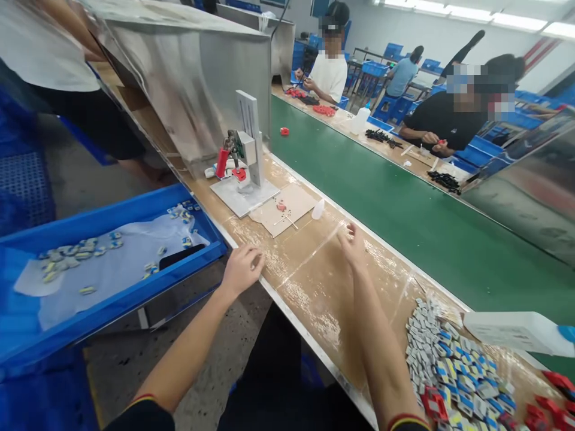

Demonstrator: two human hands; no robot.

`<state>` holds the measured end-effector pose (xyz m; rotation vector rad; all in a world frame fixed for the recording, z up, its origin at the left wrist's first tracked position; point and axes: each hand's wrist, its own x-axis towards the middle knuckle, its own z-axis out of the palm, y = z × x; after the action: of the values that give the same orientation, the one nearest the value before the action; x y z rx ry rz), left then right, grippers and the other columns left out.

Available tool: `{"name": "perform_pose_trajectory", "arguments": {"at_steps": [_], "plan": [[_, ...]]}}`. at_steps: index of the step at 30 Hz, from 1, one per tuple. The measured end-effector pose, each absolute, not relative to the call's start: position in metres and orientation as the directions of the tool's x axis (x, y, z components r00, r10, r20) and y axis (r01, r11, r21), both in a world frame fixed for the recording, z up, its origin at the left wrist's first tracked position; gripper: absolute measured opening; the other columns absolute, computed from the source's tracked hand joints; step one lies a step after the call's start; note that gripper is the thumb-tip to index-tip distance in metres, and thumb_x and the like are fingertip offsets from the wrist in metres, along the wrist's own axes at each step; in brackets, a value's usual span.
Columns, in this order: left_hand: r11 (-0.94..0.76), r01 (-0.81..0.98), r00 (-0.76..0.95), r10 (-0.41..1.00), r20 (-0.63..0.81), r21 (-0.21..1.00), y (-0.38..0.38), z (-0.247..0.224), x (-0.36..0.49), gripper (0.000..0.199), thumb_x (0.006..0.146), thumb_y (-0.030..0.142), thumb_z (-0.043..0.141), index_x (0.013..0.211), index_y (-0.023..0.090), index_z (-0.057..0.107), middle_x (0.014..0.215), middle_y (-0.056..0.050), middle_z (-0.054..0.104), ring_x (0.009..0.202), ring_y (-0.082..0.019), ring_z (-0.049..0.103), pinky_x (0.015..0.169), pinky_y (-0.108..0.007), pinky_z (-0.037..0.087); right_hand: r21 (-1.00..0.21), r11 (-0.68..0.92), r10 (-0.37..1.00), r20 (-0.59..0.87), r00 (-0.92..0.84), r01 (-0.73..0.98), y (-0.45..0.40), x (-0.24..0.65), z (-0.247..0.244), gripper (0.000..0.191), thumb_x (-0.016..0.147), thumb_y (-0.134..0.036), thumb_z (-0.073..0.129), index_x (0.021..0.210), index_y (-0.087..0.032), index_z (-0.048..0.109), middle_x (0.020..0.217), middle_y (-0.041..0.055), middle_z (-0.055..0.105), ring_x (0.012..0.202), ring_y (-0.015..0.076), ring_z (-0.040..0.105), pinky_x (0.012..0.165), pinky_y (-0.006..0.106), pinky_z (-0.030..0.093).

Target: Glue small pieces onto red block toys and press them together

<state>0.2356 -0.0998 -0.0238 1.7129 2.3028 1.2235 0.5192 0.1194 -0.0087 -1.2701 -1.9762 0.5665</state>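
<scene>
My left hand (243, 270) is at the near edge of the workbench, its fingers loosely curved with a gap toward the thumb and nothing visible in them. Over the far side of the bench is my right hand (353, 246), its fingers bent and apart, with no object showing in it. Beyond the left hand stands a toggle-clamp fixture (241, 157) with a red handle; a red part sits in it. In front of the fixture lies a cardboard sheet (287, 211) carrying a small red piece (281, 207), tiny dark bits and a thin white stick (286, 220).
A green conveyor belt (386, 215) runs along the far side. Small grey, blue and yellow parts (462, 371) heap up at lower right beside a white bottle (516, 332) on its side. At left is a blue bin (112, 221) with similar parts. Co-workers sit across the belt.
</scene>
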Motion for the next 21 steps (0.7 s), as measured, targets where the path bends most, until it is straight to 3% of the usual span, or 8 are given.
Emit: {"name": "perform_pose_trajectory", "arguments": {"at_steps": [3,6,10,13,16,21], "plan": [[0.044,0.846,-0.28,0.885,0.372,0.532,-0.072,-0.029,0.243,0.027,0.094,0.035,0.057,0.108,0.024,0.078,0.125,-0.014,0.079,0.12,-0.035,0.072,0.109,-0.052,0.057,-0.679,0.444,0.893,0.28,-0.352,0.584,0.175,0.472,-0.012,0.076,0.087,-0.05,0.073,0.149,-0.013,0.053,0.142,0.0215,0.067,0.13,0.0376,0.065,0.114,0.058,0.053],[0.043,0.875,-0.227,0.916,0.331,0.481,-0.046,-0.031,0.237,0.036,0.096,0.033,0.056,0.122,0.019,0.077,0.14,-0.018,0.074,0.134,-0.039,0.067,0.114,-0.055,0.055,-0.679,0.421,0.902,0.241,-0.359,0.601,0.194,0.435,-0.018,0.076,0.08,-0.046,0.08,0.144,-0.014,0.057,0.139,0.0199,0.068,0.127,0.0354,0.064,0.114,0.055,0.052],[0.048,0.904,-0.187,0.938,0.291,0.426,-0.033,-0.032,0.229,0.038,0.099,0.033,0.056,0.128,0.018,0.076,0.143,-0.018,0.074,0.135,-0.039,0.067,0.11,-0.055,0.056,-0.682,0.37,0.922,0.183,-0.343,0.631,0.193,0.419,-0.02,0.046,0.089,-0.045,0.075,0.123,-0.016,0.068,0.116,0.0114,0.074,0.104,0.0267,0.067,0.1,0.048,0.057],[0.042,0.917,-0.166,0.945,0.282,0.397,-0.034,-0.034,0.228,0.04,0.101,0.033,0.054,0.13,0.018,0.075,0.145,-0.017,0.073,0.139,-0.037,0.065,0.112,-0.053,0.055,-0.68,0.334,0.937,0.165,-0.308,0.653,0.189,0.439,-0.011,0.034,0.097,-0.046,0.074,0.113,-0.017,0.07,0.11,0.0059,0.073,0.1,0.0212,0.068,0.096,0.043,0.058],[0.024,0.923,-0.143,0.948,0.284,0.384,-0.035,-0.036,0.228,0.041,0.102,0.034,0.052,0.132,0.018,0.075,0.147,-0.016,0.073,0.143,-0.037,0.063,0.114,-0.052,0.053,-0.674,0.243,0.97,0.17,-0.173,0.697,0.185,0.492,0.005,0.031,0.098,-0.043,0.075,0.113,-0.017,0.069,0.112,0.0054,0.073,0.102,0.0206,0.07,0.096,0.042,0.059],[-0.015,0.92,-0.114,0.946,0.305,0.393,-0.033,-0.041,0.224,0.042,0.1,0.033,0.052,0.13,0.016,0.077,0.145,-0.017,0.074,0.142,-0.038,0.065,0.113,-0.055,0.052,-0.654,-0.038,0.969,0.16,0.188,0.755,0.165,0.615,0.028,0.029,0.079,-0.035,0.074,0.101,-0.017,0.069,0.102,0.0084,0.077,0.094,0.0248,0.07,0.09,0.038,0.054]]}}
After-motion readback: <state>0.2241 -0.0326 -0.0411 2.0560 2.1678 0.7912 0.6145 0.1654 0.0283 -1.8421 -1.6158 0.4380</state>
